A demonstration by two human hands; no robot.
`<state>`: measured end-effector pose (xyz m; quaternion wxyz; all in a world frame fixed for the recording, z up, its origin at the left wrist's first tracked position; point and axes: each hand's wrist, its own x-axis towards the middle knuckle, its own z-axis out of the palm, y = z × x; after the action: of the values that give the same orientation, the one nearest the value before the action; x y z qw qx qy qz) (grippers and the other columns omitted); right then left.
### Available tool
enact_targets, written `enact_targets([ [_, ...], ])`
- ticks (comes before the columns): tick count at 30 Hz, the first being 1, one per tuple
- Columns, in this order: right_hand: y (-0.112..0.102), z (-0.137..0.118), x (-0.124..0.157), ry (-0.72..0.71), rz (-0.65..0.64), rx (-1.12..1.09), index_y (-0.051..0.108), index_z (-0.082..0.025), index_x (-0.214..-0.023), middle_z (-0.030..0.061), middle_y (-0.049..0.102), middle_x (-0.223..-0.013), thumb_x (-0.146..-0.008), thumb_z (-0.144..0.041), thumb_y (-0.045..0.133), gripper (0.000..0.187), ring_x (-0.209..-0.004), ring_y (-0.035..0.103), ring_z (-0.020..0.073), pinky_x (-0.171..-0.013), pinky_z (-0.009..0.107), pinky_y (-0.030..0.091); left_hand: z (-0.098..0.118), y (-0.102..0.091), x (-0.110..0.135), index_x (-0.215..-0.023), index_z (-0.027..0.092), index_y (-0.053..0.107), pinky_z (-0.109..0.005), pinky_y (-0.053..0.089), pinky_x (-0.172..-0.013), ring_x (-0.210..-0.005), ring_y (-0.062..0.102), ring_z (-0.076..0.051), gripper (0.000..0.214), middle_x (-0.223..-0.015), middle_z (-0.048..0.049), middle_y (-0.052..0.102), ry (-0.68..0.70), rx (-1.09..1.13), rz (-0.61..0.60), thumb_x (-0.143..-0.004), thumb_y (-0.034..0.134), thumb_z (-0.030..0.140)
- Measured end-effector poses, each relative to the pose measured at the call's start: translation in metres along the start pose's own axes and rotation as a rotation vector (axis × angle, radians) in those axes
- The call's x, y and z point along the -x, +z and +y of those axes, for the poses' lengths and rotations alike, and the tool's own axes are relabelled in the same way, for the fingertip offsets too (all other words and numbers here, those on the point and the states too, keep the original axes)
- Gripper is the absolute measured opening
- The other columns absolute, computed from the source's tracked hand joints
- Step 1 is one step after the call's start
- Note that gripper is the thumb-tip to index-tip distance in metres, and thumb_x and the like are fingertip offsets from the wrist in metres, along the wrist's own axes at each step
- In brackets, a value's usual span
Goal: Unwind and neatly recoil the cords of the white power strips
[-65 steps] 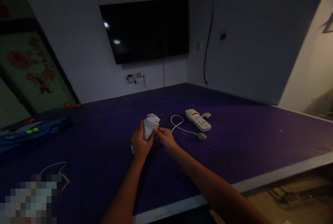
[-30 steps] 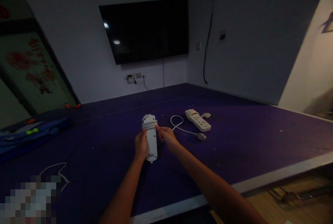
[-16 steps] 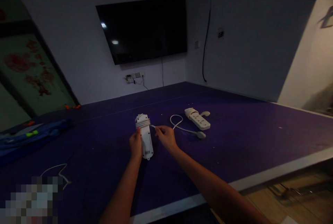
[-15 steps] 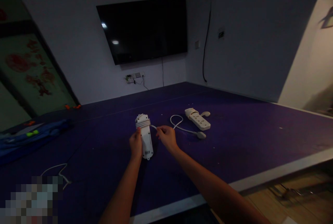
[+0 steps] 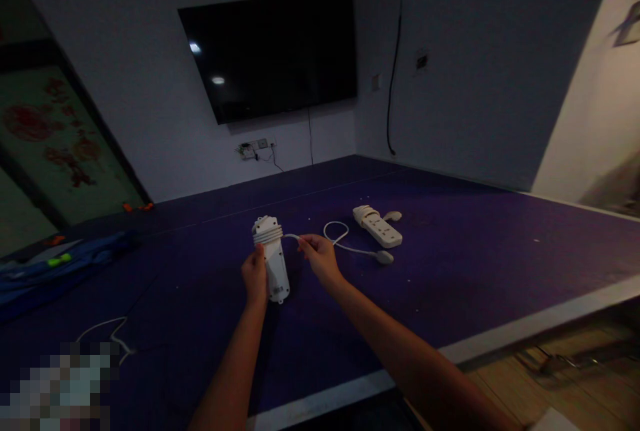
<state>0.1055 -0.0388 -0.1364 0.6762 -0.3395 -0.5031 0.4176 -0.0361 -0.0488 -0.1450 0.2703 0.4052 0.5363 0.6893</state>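
A white power strip (image 5: 276,267) is held up over the purple surface, its screwed underside with a label facing me. My left hand (image 5: 255,277) grips it along its left edge. Several turns of its white cord (image 5: 269,235) wrap around the upper part. From these turns the cord runs right into my right hand (image 5: 320,256), which pinches it between thumb and fingers. Beyond that hand the cord loops on the surface and ends in a white plug (image 5: 385,257). Farther right lies a second white power strip (image 5: 383,229), sockets up, with cord wound around its far end.
The purple surface (image 5: 450,251) has a pale front edge. Blue cloth (image 5: 95,254) lies at the left, and a thin white cable (image 5: 103,325) nearer me. A black television (image 5: 275,54) hangs on the back wall. A blurred patch covers the lower left corner.
The held power strip and my left hand have shifted slightly left in view. The stretch of cord between the strip and my right hand now shows longer. The second strip still lies there.
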Motion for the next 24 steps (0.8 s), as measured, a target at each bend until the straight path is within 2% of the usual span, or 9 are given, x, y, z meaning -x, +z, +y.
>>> enact_targets([
  [4,-0.001,-0.007,0.004,-0.031,0.007,-0.018,0.064,-0.017,-0.070,0.0001,0.057,-0.055,-0.071,-0.042,0.060,0.025,-0.047,0.044,0.0102,-0.044,0.022,0.032,-0.003,0.003,0.002,-0.052,0.018,0.042,-0.021,0.031,-0.043,-0.043,0.037,-0.008,0.055,-0.046,0.0053,0.041,0.003,0.064,-0.028,-0.059,0.058,0.070],
  [10,0.003,-0.003,0.015,-0.096,-0.177,0.044,0.068,-0.016,-0.084,0.0019,0.062,-0.060,-0.073,-0.044,0.061,0.030,-0.056,0.054,0.0142,-0.054,0.025,0.042,-0.002,0.007,0.007,-0.064,0.014,0.058,-0.023,0.035,-0.047,-0.048,0.045,-0.012,0.057,-0.052,0.0014,0.052,-0.003,0.070,-0.016,-0.062,0.055,0.071],
  [13,0.005,0.000,0.018,-0.123,-0.282,0.087,0.069,-0.016,-0.086,0.0015,0.063,-0.061,-0.076,-0.040,0.059,0.028,-0.055,0.055,0.0140,-0.054,0.024,0.042,0.002,0.006,0.009,-0.066,0.013,0.061,-0.024,0.038,-0.053,-0.055,0.050,-0.014,0.055,-0.058,-0.0028,0.059,0.106,-0.008,-0.004,-0.067,0.054,0.067],
  [16,0.004,0.003,0.019,-0.144,-0.348,0.148,0.069,-0.017,-0.080,0.0011,0.063,-0.061,-0.078,-0.036,0.055,0.023,-0.052,0.054,0.0126,-0.053,0.023,0.041,0.006,0.004,0.012,-0.068,0.015,0.063,-0.025,0.038,-0.058,-0.061,0.054,-0.017,0.046,-0.064,-0.0053,0.063,0.250,-0.164,0.036,-0.071,0.055,0.060],
  [20,0.002,0.004,0.018,-0.143,-0.381,0.168,0.068,-0.017,-0.077,-0.0002,0.063,-0.062,-0.079,-0.035,0.055,0.022,-0.051,0.053,0.0117,-0.052,0.022,0.040,0.007,0.003,0.017,-0.070,0.018,0.064,-0.024,0.036,-0.059,-0.060,0.053,-0.017,0.035,-0.064,-0.0046,0.063,0.335,-0.303,0.088,-0.073,0.057,0.052],
  [24,0.001,0.005,0.018,-0.123,-0.375,0.163,0.068,-0.017,-0.080,-0.0020,0.059,-0.058,-0.076,-0.038,0.059,0.023,-0.051,0.049,0.0108,-0.050,0.021,0.038,0.006,0.005,0.021,-0.073,0.019,0.063,-0.025,0.036,-0.061,-0.062,0.054,-0.017,0.031,-0.065,-0.0039,0.062,0.395,-0.355,0.062,-0.077,0.055,0.048],
])
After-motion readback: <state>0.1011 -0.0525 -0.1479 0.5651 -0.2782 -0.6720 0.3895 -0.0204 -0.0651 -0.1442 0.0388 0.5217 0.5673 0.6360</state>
